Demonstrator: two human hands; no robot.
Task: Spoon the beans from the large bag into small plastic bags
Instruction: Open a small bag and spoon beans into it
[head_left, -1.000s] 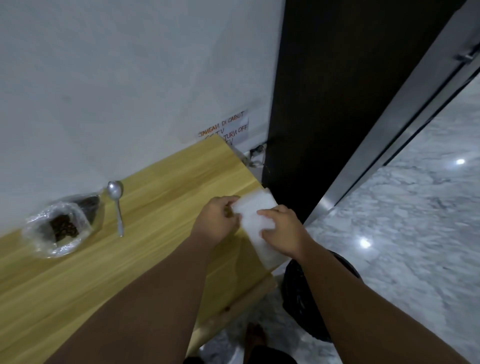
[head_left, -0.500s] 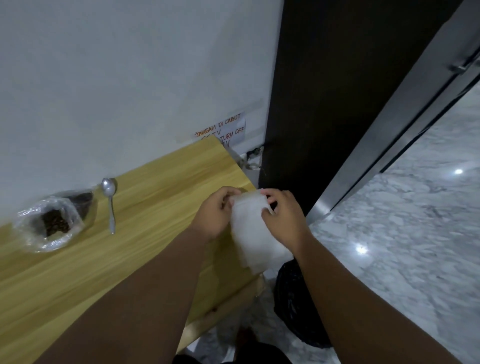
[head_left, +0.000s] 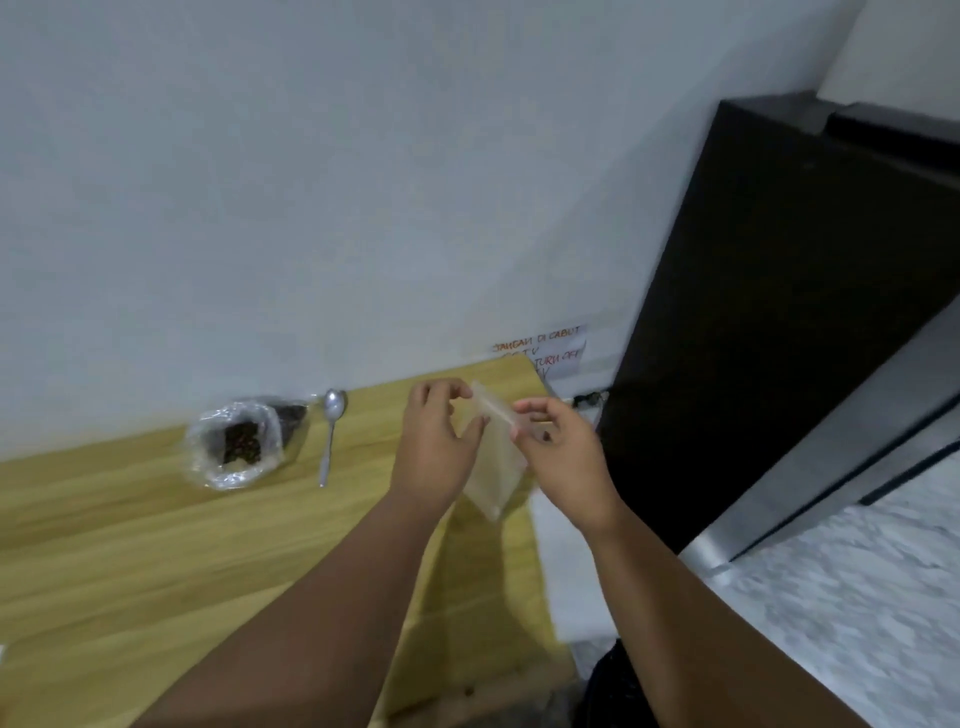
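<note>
Pinching small clear plastic bag at top edge with left hand and right hand, fingertips clamped on it, above light wooden table; large clear bean bag, silver spoon further left.

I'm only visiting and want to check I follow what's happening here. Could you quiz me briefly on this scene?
1. Fill in: the spoon lies on the table to the ___ of the large bag.
2. What do the left hand and right hand pinch? A) small plastic bag B) spoon C) large bag
3. True or false: the small plastic bag is already filled.
Key: 1 right; 2 A; 3 false.
</note>
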